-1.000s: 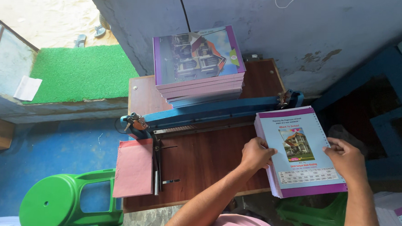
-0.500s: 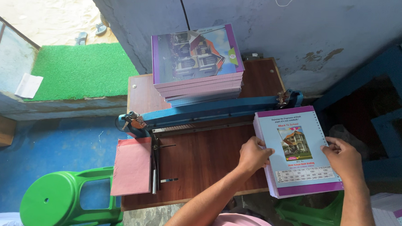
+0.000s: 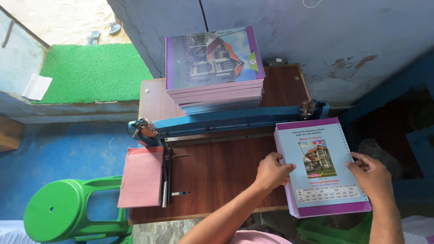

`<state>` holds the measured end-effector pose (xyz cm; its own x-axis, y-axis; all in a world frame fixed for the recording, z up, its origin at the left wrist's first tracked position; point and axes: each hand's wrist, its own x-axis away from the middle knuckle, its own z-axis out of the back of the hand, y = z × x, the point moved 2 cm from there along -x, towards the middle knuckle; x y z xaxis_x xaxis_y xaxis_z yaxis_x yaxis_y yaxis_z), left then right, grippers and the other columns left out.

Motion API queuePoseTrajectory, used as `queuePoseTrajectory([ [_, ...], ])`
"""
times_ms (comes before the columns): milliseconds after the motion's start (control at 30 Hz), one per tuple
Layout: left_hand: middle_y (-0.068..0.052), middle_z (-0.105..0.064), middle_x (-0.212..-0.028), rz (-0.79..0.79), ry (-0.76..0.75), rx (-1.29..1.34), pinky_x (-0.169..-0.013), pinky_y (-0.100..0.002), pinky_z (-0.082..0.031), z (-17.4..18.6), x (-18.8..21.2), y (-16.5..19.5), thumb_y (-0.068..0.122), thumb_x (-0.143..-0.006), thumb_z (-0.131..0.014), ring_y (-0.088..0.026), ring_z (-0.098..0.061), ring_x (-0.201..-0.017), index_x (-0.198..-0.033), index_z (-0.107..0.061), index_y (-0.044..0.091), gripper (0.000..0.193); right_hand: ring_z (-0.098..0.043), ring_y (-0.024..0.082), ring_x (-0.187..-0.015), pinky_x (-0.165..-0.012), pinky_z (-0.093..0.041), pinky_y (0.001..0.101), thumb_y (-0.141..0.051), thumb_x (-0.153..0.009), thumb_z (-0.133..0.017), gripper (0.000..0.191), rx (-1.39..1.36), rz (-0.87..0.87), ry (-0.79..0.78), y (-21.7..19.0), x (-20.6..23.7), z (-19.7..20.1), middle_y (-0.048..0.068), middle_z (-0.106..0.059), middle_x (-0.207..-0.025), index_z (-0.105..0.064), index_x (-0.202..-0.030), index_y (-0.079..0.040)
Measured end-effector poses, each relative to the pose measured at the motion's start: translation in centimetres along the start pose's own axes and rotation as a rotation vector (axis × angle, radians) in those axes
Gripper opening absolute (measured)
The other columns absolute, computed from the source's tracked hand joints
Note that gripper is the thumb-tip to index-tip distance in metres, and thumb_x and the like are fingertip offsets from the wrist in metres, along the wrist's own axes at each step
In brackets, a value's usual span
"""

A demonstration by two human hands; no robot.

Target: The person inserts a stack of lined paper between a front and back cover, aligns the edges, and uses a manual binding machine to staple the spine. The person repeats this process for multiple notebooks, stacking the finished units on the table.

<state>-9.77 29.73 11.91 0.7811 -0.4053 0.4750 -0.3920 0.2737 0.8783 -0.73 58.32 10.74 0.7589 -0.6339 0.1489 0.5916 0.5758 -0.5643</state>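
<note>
No real packages or screens here, just printed covers: the notebook stack (image 3: 322,168) at the table's right edge shows a purple-bordered label panel with a house picture.

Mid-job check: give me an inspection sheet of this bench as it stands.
Surface: brown wooden table, mostly bare at the centre.
Job's things: stack of notebooks at the right edge, overhanging it; second pile of notebooks at the back.
Clutter: blue long-armed cutter across the table; pink card at the left edge.
Grips: left hand on the stack's left side, right hand on its right side.
Cables: dark cable and white loop on the wall.
Surroundings: green stool, green mat, blue floor.
</note>
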Motion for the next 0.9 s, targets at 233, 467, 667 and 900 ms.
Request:
queuePoseTrajectory([
  [233, -0.014, -0.074, -0.077, -0.023, 0.023, -0.037, -0.066, -0.031, -0.062, -0.3, -0.1, 0.2, 0.025, -0.087, -0.073, -0.019, -0.074, -0.068, -0.110, -0.069, -0.008, 0.040, -0.073, 0.021, -0.081, -0.076, -0.059, 0.0374, -0.027, -0.089, -0.078, 0.046, -0.022, -0.002, -0.044, 1.0, -1.0, 0.2, 0.011, -0.078, -0.095, -0.074, -0.133, -0.014],
  [467, -0.018, -0.073, -0.097, -0.132, 0.084, -0.049, -0.084, -0.040, -0.060, -1.6, -0.2, -1.0, 0.024, -0.083, -0.075, -0.028, -0.075, -0.090, -0.113, -0.067, -0.006, 0.043, -0.073, 0.031, -0.100, -0.091, -0.057, 0.0438, -0.040, -0.091, -0.074, 0.061, -0.142, -0.059, -0.104, 2.0, -1.8, 0.0, 0.022, -0.078, -0.111, -0.068, -0.141, -0.006],
  [667, -0.025, -0.058, -0.130, 0.044, -0.121, 0.516, -0.095, -0.047, -0.059, -4.7, -0.5, -0.3, 0.022, -0.086, -0.071, -0.034, -0.065, -0.118, -0.145, -0.026, 0.000, 0.077, -0.040, 0.035, -0.149, -0.119, -0.035, 0.0518, -0.072, -0.093, -0.035, 0.093, -0.409, -0.253, -0.434, 1.6, -2.1, -1.3, 0.024, -0.042, -0.161, -0.041, -0.156, -0.005],
  [900, -0.023, -0.051, -0.132, 0.058, -0.143, 0.446, -0.100, -0.048, -0.058, -4.9, -0.1, 0.9, 0.018, -0.086, -0.070, -0.034, -0.062, -0.121, -0.145, -0.021, -0.001, 0.079, -0.038, 0.035, -0.149, -0.117, -0.032, 0.0546, -0.074, -0.091, -0.038, 0.094, -0.307, -0.206, -0.413, 0.7, -1.8, -1.1, 0.022, -0.042, -0.160, -0.041, -0.156, -0.008],
])
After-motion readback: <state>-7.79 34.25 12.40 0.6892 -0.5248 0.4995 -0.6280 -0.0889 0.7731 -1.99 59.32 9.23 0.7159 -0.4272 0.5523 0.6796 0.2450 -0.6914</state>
